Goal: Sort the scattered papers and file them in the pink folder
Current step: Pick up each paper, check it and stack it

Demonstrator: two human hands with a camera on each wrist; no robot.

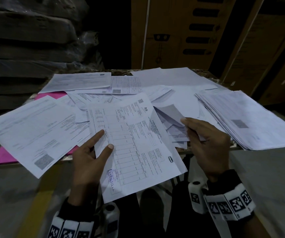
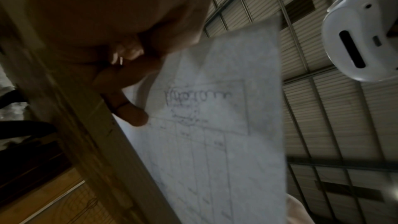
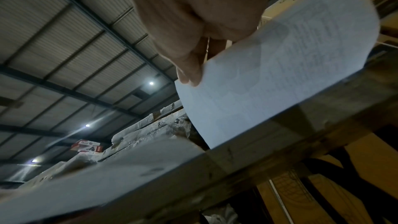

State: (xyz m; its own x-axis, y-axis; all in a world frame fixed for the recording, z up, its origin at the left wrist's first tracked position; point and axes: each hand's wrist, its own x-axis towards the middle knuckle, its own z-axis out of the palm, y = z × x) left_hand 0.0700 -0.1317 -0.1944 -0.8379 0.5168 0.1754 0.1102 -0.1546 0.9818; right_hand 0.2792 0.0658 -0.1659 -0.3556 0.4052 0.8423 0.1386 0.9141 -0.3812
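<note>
Printed papers [image 1: 79, 81] lie scattered over a small table [image 1: 188, 151]. The pink folder [image 1: 51, 96] lies under them at the left, and another part of it shows at the front left corner. My left hand [image 1: 104, 140] pinches a large sheet with a printed table and a signature [image 1: 134, 145], thumb on top, at the table's front edge. That sheet [image 2: 215, 125] and a finger [image 2: 133, 115] under it appear in the left wrist view. My right hand [image 1: 189, 127] holds a smaller sheet [image 1: 171, 114] raised off the pile; in the right wrist view the sheet [image 3: 280, 65] stands above the table edge.
A thick stack of papers [image 1: 251, 117] lies on the right side of the table. Tall cardboard boxes [image 1: 172, 31] stand behind it, and wrapped stacked goods [image 1: 26, 40] rise at the back left. Grey floor with a yellow line [image 1: 40, 194] lies below.
</note>
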